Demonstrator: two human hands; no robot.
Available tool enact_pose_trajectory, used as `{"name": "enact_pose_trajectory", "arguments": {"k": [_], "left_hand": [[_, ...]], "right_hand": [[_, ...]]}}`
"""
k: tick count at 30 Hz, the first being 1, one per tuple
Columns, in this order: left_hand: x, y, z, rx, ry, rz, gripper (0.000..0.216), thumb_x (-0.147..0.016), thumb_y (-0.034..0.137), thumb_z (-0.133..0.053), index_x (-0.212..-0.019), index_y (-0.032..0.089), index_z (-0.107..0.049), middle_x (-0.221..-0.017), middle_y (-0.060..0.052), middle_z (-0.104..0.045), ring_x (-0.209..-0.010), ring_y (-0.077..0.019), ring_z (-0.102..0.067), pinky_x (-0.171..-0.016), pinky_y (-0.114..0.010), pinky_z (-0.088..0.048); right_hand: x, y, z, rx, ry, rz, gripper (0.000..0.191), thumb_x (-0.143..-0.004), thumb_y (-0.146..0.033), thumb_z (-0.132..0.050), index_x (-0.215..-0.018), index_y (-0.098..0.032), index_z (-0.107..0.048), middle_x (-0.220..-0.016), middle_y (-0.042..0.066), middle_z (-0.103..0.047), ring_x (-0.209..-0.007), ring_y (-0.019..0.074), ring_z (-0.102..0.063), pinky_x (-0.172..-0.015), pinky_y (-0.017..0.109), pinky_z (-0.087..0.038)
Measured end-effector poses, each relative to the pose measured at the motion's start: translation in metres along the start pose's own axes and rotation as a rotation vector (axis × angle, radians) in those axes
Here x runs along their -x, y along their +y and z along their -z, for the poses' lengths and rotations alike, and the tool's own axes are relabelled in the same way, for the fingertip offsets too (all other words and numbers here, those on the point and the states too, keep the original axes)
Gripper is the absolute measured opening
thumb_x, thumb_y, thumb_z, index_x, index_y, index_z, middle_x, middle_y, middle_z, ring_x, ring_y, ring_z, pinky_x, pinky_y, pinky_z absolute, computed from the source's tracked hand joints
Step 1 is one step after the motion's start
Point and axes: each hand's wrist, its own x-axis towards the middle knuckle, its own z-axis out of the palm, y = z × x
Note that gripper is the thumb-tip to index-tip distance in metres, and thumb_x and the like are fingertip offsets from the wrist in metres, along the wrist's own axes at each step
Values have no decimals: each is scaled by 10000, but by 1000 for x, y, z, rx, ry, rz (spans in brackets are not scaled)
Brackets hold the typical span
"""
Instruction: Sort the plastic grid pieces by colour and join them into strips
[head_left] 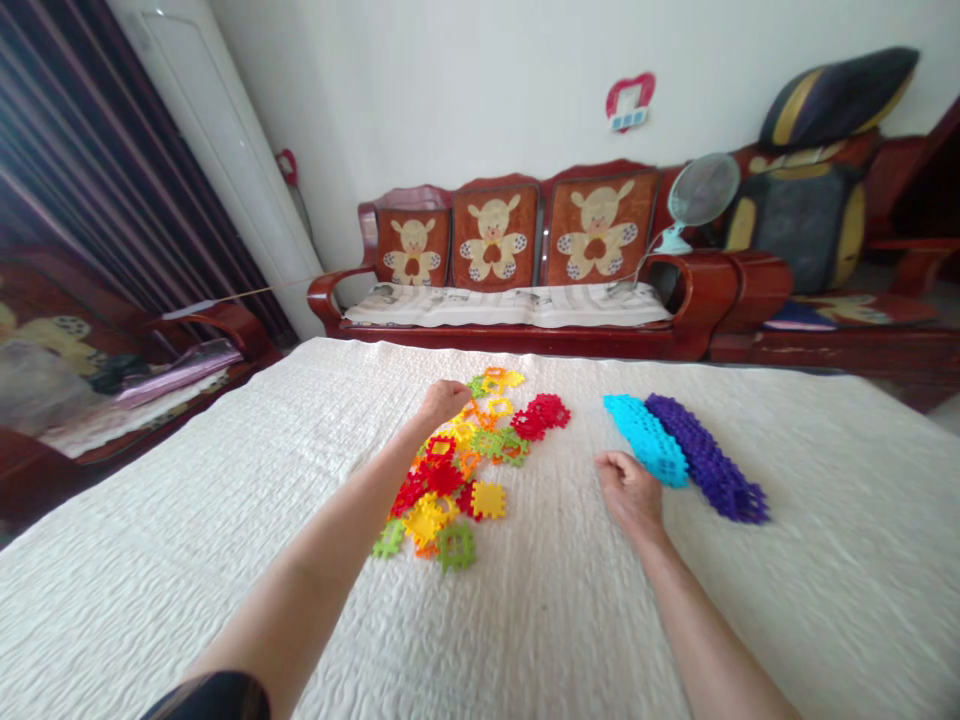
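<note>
My left hand (446, 401) reaches over the far part of a loose pile of flat, notched plastic pieces, its fingers closed. Whatever they may pinch is hidden; a green piece (477, 386) lies just beside the fingertips. The pile holds yellow pieces (489, 500), red ones (442, 477), orange and green ones, some square frames and some solid. My right hand (630, 490) rests curled into a loose fist on the cover, with nothing visible in it. Close beside it lies a row of light-blue pieces (646, 440), and a purple row (705, 458) runs alongside.
Under the pieces spreads a white quilted cover (555, 620). A cluster of red pieces (541, 416) sits between the pile and the blue row. Behind stand a wooden sofa (517, 343) with bear cushions, a small fan (703, 190) and a massage-seat cushion (799, 220).
</note>
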Motion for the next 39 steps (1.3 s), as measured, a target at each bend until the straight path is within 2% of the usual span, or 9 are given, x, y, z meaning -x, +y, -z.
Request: {"name": "enact_pose_trajectory", "arguments": {"k": [4, 8, 11, 14, 17, 20, 28, 33, 39], "left_hand": [[31, -45, 23, -50, -116, 11, 298, -762, 317, -508, -864, 139, -724, -714, -25, -673, -680, -158, -599, -599, -228, -423], [61, -62, 24, -73, -196, -39, 461, -704, 409, -635, -1099, 174, -665, -1050, -55, -682, -921, -201, -619, -775, -251, -462], [79, -62, 15, -80, -260, -155, 693, -677, 505, -665, -1287, 207, -522, -1357, -78, -507, -1176, -225, -512, -958, -273, -407], [92, -59, 3, -127, -315, -274, 856, -639, 584, -673, -1361, 202, -417, -1470, -119, -343, -1301, -268, -386, -1050, -330, -339], [101, -58, -7, -196, -278, -328, 894, -639, 608, -664, -1379, 203, -369, -1468, -140, -312, -1311, -295, -356, -1053, -368, -337], [103, -59, -12, -214, -226, -322, 837, -660, 586, -653, -1354, 193, -397, -1428, -138, -357, -1273, -291, -400, -1035, -362, -357], [103, -58, -14, -180, -154, -415, 495, -725, 420, -604, -1140, 153, -565, -1165, -118, -599, -1096, -245, -545, -952, -337, -421], [108, -57, -14, -173, -100, -424, 424, -723, 391, -608, -1089, 177, -603, -1104, -95, -634, -1044, -233, -572, -920, -324, -444], [118, -59, -13, -172, -60, -421, 479, -738, 331, -577, -1194, 185, -578, -1117, -92, -628, -1045, -234, -584, -919, -310, -452]], "right_hand": [[-2, 4, -2, 33, 16, -3, 296, -723, -364, -437, -735, -186, -673, -780, 66, -710, -725, 215, -615, -703, 306, -456], [-4, 6, -4, 84, 22, 30, 289, -720, -340, -435, -735, -183, -677, -771, 68, -705, -728, 217, -604, -701, 307, -449], [-5, 5, -4, 135, -7, 52, 292, -724, -320, -419, -743, -176, -672, -775, 77, -699, -744, 221, -603, -703, 312, -451], [-2, 1, -5, 205, -59, 81, 283, -687, -248, -415, -786, -171, -669, -813, 81, -689, -762, 211, -607, -723, 310, -455], [9, -6, -2, 293, -154, 156, 299, -661, -192, -440, -853, -171, -669, -881, 83, -680, -799, 199, -612, -758, 302, -454], [29, -12, 6, 405, -202, 218, 298, -702, -179, -454, -916, -161, -661, -956, 105, -670, -864, 216, -611, -788, 319, -450], [69, -15, 24, 460, -58, 336, 261, -781, -177, -414, -889, -140, -649, -1004, 128, -659, -955, 220, -596, -883, 335, -439], [72, -20, 21, 473, -24, 324, 254, -789, -167, -414, -881, -143, -649, -991, 124, -662, -935, 219, -590, -859, 337, -439], [75, -27, 21, 511, -28, 286, 235, -790, -155, -429, -875, -149, -648, -978, 113, -657, -921, 214, -577, -836, 326, -422]]}}
